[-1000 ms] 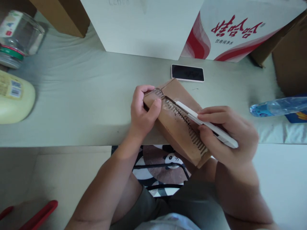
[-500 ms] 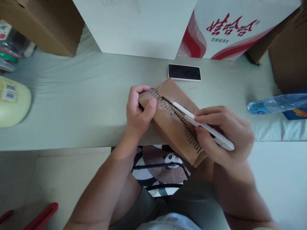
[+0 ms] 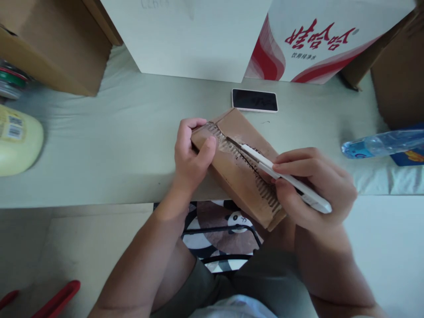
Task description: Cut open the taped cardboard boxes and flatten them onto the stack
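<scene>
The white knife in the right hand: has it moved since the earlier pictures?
Yes, slightly. Judged against the phone, the white knife has shifted toward the lower right of the view.

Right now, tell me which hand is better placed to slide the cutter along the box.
Right, I'd judge: the right hand holds the cutter, blade over the torn strip, while the left hand grips the box at its far end.
</scene>
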Motion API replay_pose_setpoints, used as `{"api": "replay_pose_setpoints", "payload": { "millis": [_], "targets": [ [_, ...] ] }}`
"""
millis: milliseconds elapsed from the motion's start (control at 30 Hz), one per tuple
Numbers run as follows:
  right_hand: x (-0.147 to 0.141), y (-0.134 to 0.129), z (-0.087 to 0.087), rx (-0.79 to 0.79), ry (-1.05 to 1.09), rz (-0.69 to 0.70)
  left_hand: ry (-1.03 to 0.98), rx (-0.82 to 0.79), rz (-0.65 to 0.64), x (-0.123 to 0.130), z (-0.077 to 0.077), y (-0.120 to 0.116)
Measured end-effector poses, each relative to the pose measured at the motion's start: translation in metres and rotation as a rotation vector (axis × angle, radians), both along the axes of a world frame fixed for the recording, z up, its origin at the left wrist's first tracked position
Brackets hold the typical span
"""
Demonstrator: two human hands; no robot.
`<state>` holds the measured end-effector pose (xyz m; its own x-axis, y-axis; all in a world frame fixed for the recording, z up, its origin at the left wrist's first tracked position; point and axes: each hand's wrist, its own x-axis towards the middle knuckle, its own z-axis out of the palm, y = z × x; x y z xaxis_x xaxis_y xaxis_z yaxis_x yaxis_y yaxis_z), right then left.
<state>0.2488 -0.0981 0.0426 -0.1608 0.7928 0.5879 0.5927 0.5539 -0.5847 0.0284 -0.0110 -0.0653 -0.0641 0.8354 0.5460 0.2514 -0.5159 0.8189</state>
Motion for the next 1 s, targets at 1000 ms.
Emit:
{"api": "replay_pose_setpoints", "payload": {
  "millis": [1000],
  "targets": [
    [0.0026, -0.0009, -0.0044, 0.053, 0.034, 0.071, -0.013, -0.019, -0.019, -0.0006, -0.0024, 0.0001]
  ]
}}
